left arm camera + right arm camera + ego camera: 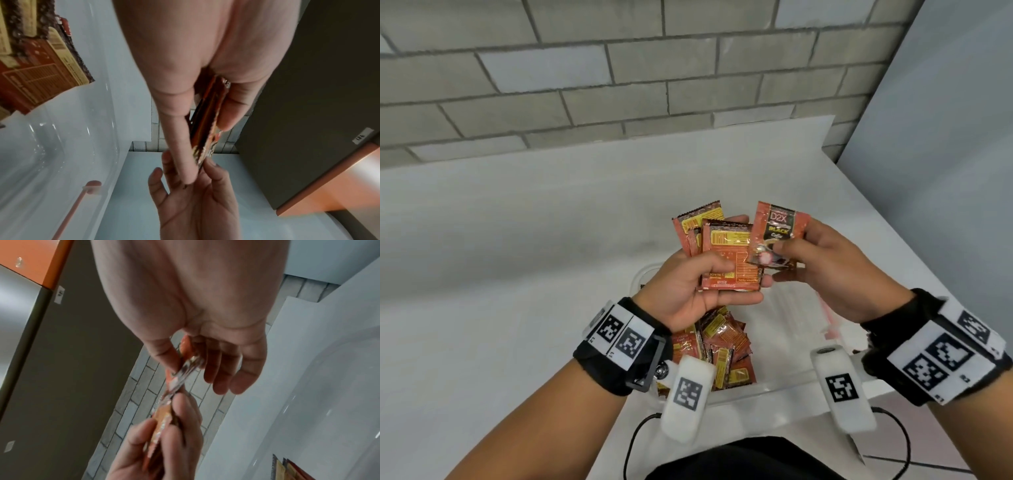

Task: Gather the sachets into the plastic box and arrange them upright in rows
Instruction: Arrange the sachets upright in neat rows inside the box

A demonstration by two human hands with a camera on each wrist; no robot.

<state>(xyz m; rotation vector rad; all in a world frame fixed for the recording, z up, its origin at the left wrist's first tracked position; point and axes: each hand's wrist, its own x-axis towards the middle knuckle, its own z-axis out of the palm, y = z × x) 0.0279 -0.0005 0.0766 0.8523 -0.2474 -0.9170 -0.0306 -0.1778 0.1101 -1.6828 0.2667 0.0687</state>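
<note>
Head view alone shows labels: my left hand [688, 291] grips a sachet stack [726, 260], my right hand [822, 270] pinches one sachet [779, 226], long axes upright; wrist views edge-on.

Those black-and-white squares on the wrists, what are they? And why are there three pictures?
They are printed markers on wristbands that carry small cameras. One picture comes from a camera on the person's head; the other two look along each hand. The left hand holds a stack of sachets. The right hand pinches a single sachet beside the stack. Below them a clear plastic box stands on a white table, with more sachets piled loosely inside.
</note>
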